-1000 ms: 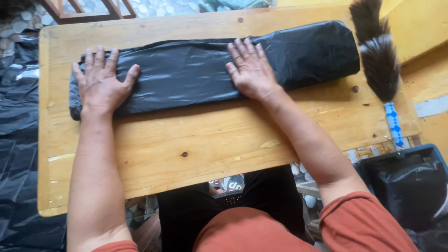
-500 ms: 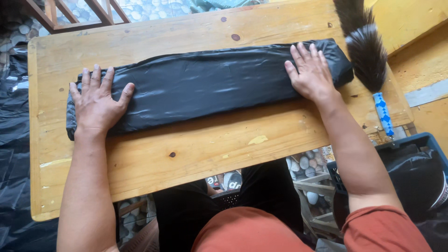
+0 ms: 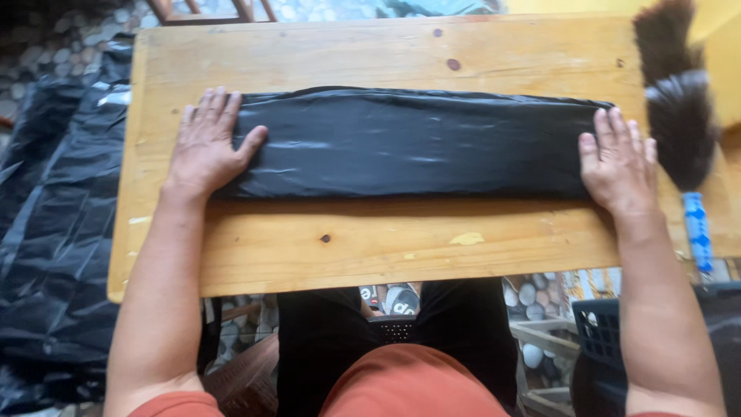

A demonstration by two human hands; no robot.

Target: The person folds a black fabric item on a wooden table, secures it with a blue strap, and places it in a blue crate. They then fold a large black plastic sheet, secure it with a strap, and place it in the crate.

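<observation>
pressing flat at both ends, the left hand (image 3: 207,143) lies open, palm down, on the left end of the folded black plastic sheet (image 3: 417,143), thumb spread along its surface, while the right hand (image 3: 617,158) rests open and flat on the right end, fingers together and pointing away from the body; neither hand grips anything. the sheet lies as one long band across the middle of the wooden table (image 3: 386,239), its long edges roughly parallel to the table's near edge. to smooth such a fold well, i judge the palms should bear down evenly and pull gently apart, so trapped air and the faint ridges near the middle work out toward the ends rather than bunching. keeping the heels of the hands on the near edge would hold the layers in line; thin plastic slides easily on bare wood. the dark feather duster with a blue handle (image 3: 679,123) lies just beside the right fingers and could be nudged. more black plastic (image 3: 54,232) hangs off to the left of the table.
</observation>
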